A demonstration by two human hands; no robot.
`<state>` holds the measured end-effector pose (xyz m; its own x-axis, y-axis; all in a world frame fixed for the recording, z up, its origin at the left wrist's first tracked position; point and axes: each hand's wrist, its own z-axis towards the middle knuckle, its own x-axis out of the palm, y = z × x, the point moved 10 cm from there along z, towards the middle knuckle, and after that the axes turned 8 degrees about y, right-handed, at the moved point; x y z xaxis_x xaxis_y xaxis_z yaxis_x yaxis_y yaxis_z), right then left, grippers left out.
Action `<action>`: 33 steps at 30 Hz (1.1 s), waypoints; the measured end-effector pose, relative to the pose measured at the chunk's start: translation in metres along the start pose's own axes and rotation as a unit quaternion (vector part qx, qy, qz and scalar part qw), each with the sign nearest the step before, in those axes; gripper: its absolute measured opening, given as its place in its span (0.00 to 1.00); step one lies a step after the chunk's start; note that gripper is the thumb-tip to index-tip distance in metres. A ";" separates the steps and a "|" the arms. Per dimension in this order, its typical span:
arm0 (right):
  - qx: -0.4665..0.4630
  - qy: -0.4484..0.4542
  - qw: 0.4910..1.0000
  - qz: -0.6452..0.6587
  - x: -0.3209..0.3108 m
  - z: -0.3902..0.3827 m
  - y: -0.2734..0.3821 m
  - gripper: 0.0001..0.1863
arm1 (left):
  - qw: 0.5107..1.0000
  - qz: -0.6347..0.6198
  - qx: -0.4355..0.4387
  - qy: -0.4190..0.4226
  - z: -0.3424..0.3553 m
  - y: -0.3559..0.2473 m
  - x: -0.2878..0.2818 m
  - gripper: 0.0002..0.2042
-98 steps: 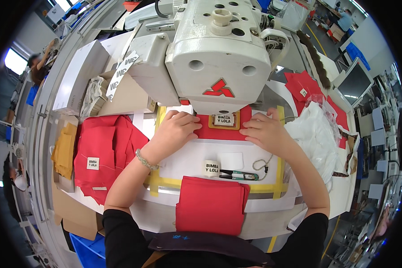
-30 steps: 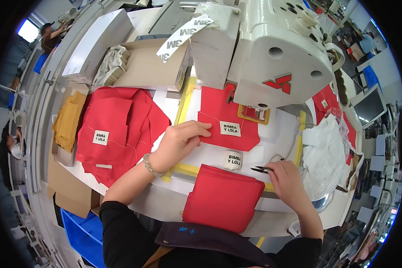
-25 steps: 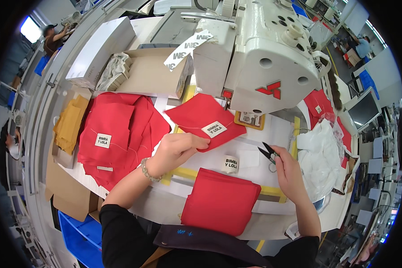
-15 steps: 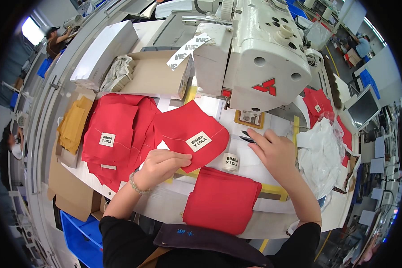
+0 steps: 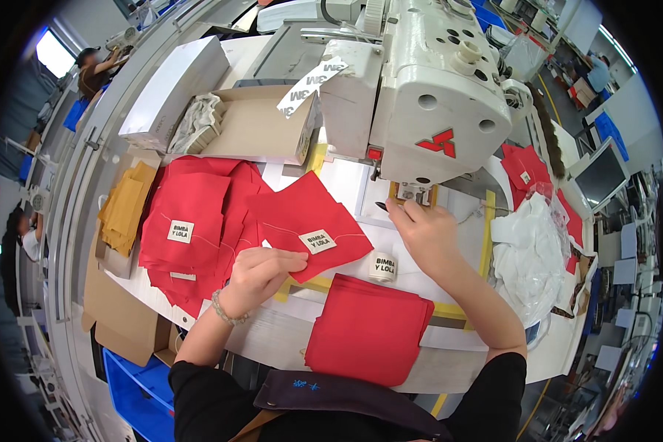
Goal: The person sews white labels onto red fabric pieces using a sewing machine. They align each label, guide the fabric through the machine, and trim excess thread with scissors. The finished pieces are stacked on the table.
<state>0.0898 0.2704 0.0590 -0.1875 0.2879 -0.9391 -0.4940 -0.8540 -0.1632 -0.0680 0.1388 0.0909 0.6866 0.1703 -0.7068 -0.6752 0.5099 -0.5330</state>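
Note:
My left hand [image 5: 259,276] pinches the near edge of a red fabric piece [image 5: 302,208], which lies tilted in front of the sewing machine [image 5: 449,96]. A cream label [image 5: 317,241] with dark lettering sits on that piece, and loose thread runs to either side of it. In my right hand [image 5: 424,232], fingers closed, are small dark thread snips [image 5: 381,205]; mostly their tip shows, to the right of the fabric. Between my hands stands a roll of labels [image 5: 382,267]. Nearer me lies a neat stack of red fabric [image 5: 368,328].
A pile of labelled red pieces [image 5: 188,195] lies left. Beyond it are an open cardboard box [image 5: 254,121], a long white box [image 5: 173,88] and yellow pieces [image 5: 127,206] in a tray. White cloth in clear plastic [image 5: 527,258] lies right. A blue crate [image 5: 136,390] is below the table.
The held red piece has turned and its right corner has dropped slightly. My right hand with the snips has moved a little left and away from me.

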 end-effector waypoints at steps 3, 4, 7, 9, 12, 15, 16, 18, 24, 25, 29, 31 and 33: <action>0.026 -0.005 1.000 -0.001 -0.007 -0.005 -0.009 0.19 | 0.989 -0.029 -0.130 -0.058 -0.005 0.026 -0.008 0.07; 0.032 -0.001 0.999 0.001 -0.010 -0.006 -0.011 0.19 | 0.980 -0.077 -0.161 -0.084 -0.009 0.036 -0.010 0.06; 0.016 -0.041 0.999 0.026 -0.032 -0.003 -0.008 0.20 | 0.937 -0.209 -0.235 -0.150 -0.012 0.068 -0.013 0.03; 0.027 -0.013 0.988 0.154 -0.034 -0.001 -0.009 0.20 | 0.907 -0.280 -0.259 -0.180 -0.011 0.081 -0.017 0.02; 0.088 0.186 0.813 0.545 0.008 -0.008 0.003 0.27 | 0.912 -0.287 -0.226 -0.185 0.005 0.078 -0.033 0.03; 0.103 0.344 0.382 0.851 0.028 -0.015 0.045 0.40 | 0.940 -0.247 -0.145 -0.187 0.024 0.049 -0.050 0.05; 0.095 0.337 0.290 0.890 0.024 -0.009 0.056 0.43 | 0.945 -0.240 -0.115 -0.190 0.028 0.038 -0.055 0.06; 0.106 0.289 0.161 0.938 0.011 -0.005 0.063 0.44 | 0.972 -0.199 -0.013 -0.124 0.036 0.000 -0.057 0.02; 0.281 0.238 0.309 0.877 -0.009 -0.040 0.046 0.30 | 0.989 -0.107 0.077 0.067 0.020 -0.075 -0.022 0.23; 0.312 0.235 0.291 0.873 -0.004 -0.054 0.043 0.26 | 0.989 -0.113 0.070 0.058 0.015 -0.075 -0.016 0.23; 0.261 0.235 0.320 0.880 -0.025 -0.071 0.046 0.26 | 0.991 -0.114 0.066 0.031 0.005 -0.079 -0.007 0.17; 0.257 0.236 0.337 0.875 -0.032 -0.078 0.047 0.25 | 0.991 -0.111 0.064 0.026 0.005 -0.082 -0.006 0.16; 0.242 0.226 0.334 0.882 -0.035 -0.085 0.048 0.25 | 0.991 -0.111 0.064 0.027 0.007 -0.085 -0.005 0.15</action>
<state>0.1446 0.1826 0.0583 -0.4564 -0.6667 0.5893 -0.0530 0.6815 0.7299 -0.0119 0.1005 0.1430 0.7967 -0.0013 -0.6044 -0.4673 0.6328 -0.6174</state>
